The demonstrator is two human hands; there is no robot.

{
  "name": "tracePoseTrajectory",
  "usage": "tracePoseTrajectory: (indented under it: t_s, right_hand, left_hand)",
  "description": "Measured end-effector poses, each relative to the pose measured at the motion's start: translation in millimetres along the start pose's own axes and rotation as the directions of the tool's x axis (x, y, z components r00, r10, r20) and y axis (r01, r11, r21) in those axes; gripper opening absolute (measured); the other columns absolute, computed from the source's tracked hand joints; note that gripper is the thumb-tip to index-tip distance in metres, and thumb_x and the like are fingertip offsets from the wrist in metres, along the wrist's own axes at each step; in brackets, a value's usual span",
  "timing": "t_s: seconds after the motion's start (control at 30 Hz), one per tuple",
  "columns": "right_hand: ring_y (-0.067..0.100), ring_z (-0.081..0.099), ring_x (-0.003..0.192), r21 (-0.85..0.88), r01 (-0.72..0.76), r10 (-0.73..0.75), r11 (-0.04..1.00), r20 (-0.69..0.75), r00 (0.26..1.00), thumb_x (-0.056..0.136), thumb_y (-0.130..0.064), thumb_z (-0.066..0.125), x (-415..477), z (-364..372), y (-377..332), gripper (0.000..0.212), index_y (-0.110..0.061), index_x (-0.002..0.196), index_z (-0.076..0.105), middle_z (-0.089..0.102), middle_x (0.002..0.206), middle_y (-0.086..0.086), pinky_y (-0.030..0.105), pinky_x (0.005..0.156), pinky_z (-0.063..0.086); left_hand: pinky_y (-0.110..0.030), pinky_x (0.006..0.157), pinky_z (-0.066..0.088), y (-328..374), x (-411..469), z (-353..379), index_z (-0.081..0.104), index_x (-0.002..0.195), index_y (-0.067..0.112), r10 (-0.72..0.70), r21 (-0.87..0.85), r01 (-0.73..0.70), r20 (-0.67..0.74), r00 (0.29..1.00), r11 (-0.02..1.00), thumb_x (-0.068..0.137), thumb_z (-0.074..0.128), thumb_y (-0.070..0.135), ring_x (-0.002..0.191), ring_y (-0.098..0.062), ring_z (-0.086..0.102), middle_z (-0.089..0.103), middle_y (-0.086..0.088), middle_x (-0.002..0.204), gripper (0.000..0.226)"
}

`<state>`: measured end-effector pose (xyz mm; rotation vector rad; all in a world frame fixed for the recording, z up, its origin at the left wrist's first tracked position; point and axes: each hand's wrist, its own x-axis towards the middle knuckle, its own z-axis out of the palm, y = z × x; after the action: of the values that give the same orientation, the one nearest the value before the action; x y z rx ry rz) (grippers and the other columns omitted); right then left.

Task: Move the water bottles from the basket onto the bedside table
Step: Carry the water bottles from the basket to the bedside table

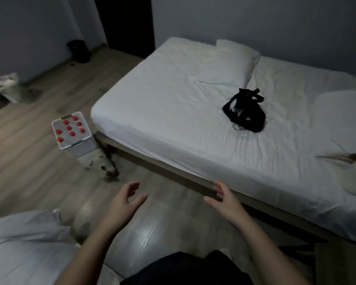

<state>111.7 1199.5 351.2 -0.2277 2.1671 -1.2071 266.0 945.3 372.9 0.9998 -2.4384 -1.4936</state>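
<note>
A white slatted basket (84, 146) stands on the wooden floor at the bed's near left corner. Several water bottles with red caps (69, 128) stand upright inside it, seen from above. My left hand (126, 199) and my right hand (224, 197) are both held out low in front of me, fingers relaxed and holding nothing, well short of the basket. No bedside table is plainly in view.
A bed (173, 120) with a white sheet fills the right side, with a pillow (234, 58) and a black bag (245, 112) on it. A dark bin (79, 50) and a light bin (7, 87) stand by the left wall. White bedding (23, 243) lies at bottom left.
</note>
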Motion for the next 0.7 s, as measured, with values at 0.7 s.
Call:
tracePoseTrajectory:
  t_s: [0.7]
  right_hand:
    - [0.012,0.039,0.134,-0.206,0.202,-0.118,0.957,0.361,0.925,0.084,-0.031,0.071,248,227,-214,0.067,-0.024,0.141,0.037,0.041,0.147,-0.002,0.031,0.107,0.036]
  left_hand:
    - [-0.029,0.096,0.041,-109,192,-217,0.056,0.121,0.011,-0.198,-0.168,0.150,-0.322,0.926,0.974,0.082,0.071,0.018,0.115,-0.020,0.055,0.060,-0.005,0.123,0.042]
